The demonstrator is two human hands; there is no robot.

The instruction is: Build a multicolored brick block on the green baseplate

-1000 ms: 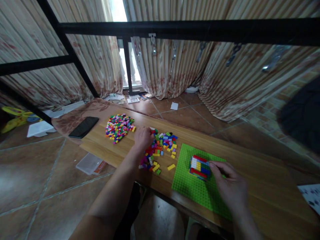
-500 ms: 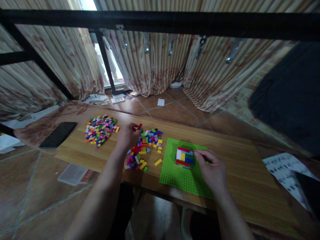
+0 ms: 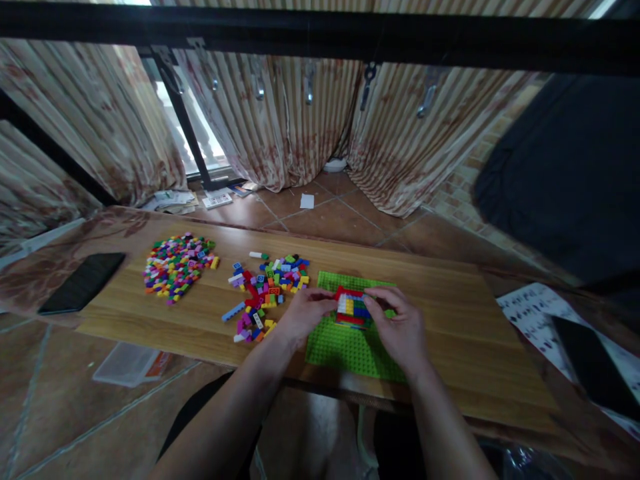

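Observation:
A small block of stacked toy bricks (image 3: pixel 352 307), with red rows at top and bottom and white, yellow and blue between, sits on a green studded baseplate (image 3: pixel 345 357). My left hand (image 3: pixel 305 313) is at its left side, fingers pinched on a red brick (image 3: pixel 337 294) at the upper left corner. The fingers partly hide that brick. My right hand (image 3: pixel 403 328) is closed against the block's right side, thumb and forefinger touching it. Left of the baseplate lies a loose pile of mixed bricks (image 3: pixel 254 292).
Farther left on the wooden table (image 3: pixel 465 333) are a larger heap of small bricks (image 3: pixel 180 267) and a black tablet-like slab (image 3: pixel 81 283). A printed sheet (image 3: pixel 530 313) and a dark phone-like device (image 3: pixel 595 365) lie at right. A clear plastic box (image 3: pixel 125 364) is below the table's left edge.
My left hand has moved right from the loose pile to the block, carrying the red brick. My right hand stays at the block's right side. The view has shifted to the right.

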